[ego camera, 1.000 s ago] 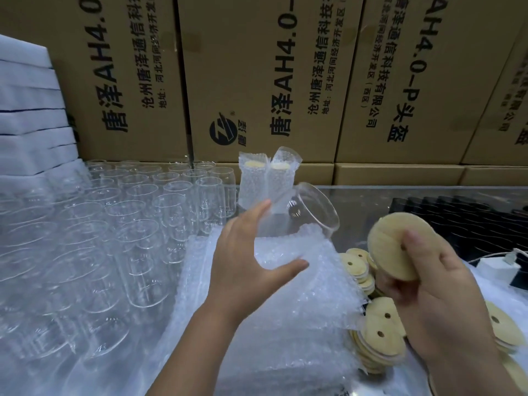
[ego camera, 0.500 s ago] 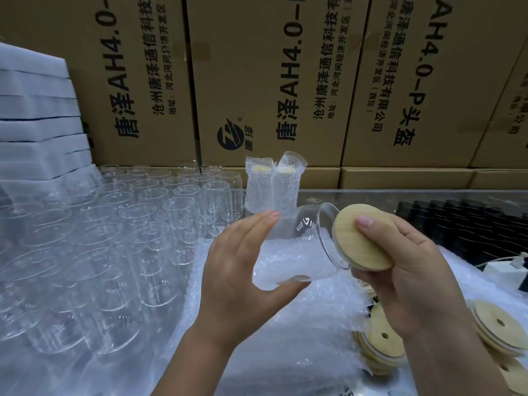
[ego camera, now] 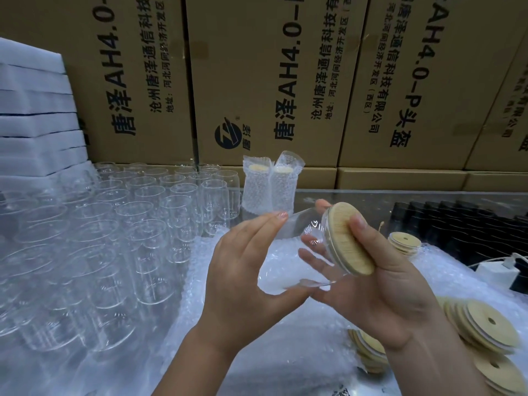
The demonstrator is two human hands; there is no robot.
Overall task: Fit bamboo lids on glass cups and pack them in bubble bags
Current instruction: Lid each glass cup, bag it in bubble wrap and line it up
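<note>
left hand [ego camera: 245,281] gripped tilted glass cup [ego camera: 288,252] between thumb and fingers, right hand [ego camera: 383,290] clasped bamboo lid [ego camera: 347,238] onto its mouth

Clear, glossy, smooth glass in the clear tumbler-shaped glass cup [ego camera: 283,270] and the rows of empty clear glass cups [ego camera: 114,224]. Pale round bamboo lid [ego camera: 350,238]: matt wood, fine straight grain; same dull finish on the loose stacked bamboo discs with a centre hole [ego camera: 485,324]. Translucent white plastic bubble bags [ego camera: 257,338], pimpled, faintly shiny. Brown cardboard boxes [ego camera: 257,67], matt paper with black print. White foam sheets [ego camera: 31,110], matt, soft-looking.
</note>
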